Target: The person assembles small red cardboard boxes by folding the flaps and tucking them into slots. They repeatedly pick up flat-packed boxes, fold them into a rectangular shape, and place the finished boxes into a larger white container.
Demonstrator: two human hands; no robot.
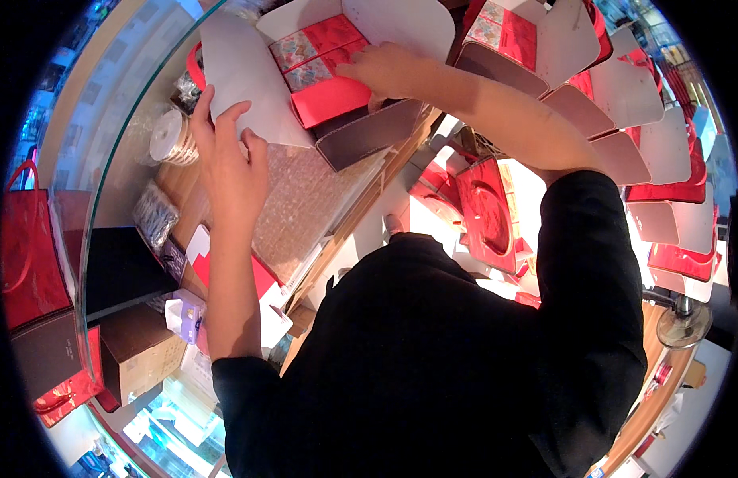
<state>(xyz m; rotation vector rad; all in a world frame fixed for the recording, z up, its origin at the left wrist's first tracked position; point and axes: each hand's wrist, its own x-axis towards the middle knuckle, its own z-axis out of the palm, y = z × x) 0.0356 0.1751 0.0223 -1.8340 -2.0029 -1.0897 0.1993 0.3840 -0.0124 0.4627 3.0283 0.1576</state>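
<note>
An open gift box with white-lined flaps (245,88) and a dark brown front flap (367,137) is on the counter ahead of me. Inside sit red boxes with floral panels (299,54), side by side. My right hand (387,70) reaches across from the right, its fingers bent over the near right red box (331,102) and the thumb down at its side. Beside the white flap, my left hand (235,163) is raised with fingers spread, holding nothing. Whether its fingertips touch the flap, I cannot tell.
A ribbon spool (170,137), a plastic-wrapped bundle (155,215) and a tissue pack (184,315) line the left. Similar open gift boxes (572,48) curve along the right. Red bags (487,211) stand below the counter's edge. A glass pane (118,143) rises at far left.
</note>
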